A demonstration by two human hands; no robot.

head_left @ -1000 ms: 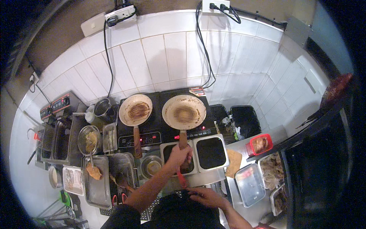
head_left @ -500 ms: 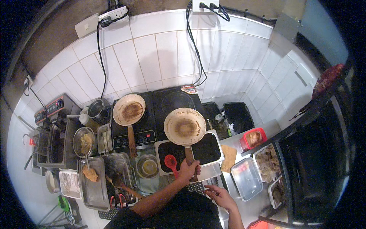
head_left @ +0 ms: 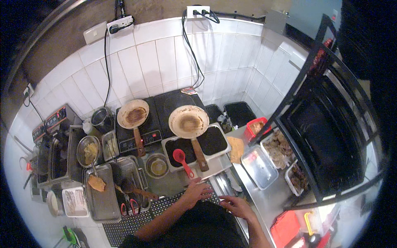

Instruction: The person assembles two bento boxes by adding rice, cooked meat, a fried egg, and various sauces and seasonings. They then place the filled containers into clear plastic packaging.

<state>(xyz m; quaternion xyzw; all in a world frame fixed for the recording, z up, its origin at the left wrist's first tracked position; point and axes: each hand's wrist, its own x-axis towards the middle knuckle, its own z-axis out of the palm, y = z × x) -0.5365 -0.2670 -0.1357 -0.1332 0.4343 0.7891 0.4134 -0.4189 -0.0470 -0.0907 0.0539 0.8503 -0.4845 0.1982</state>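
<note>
My left hand (head_left: 196,193) is empty, fingers stretched out, just below the handle end of a red slotted spoon (head_left: 179,156). My right hand (head_left: 235,205) hangs a little to its right, also empty with fingers apart. Beyond them a cream frying pan (head_left: 189,121) with brown stains rests on the far part of a two-well tray of dark contents (head_left: 217,140), its wooden handle pointing toward me. The red spoon lies across that tray's left well. A second stained frying pan (head_left: 133,113) sits on the induction cooker (head_left: 151,136) to the left.
A steel bowl (head_left: 157,165) stands before the cooker. At left are a steel tray (head_left: 103,208) with a breaded piece, scissors (head_left: 131,206) and a fryer (head_left: 64,153). To the right lie a clear lidded tub (head_left: 259,167), a red container (head_left: 255,128) and a black-framed rack (head_left: 322,144).
My left hand has let go of the pan's handle and drawn back toward me. The pan now rests on the tray. The view has swung to the right.
</note>
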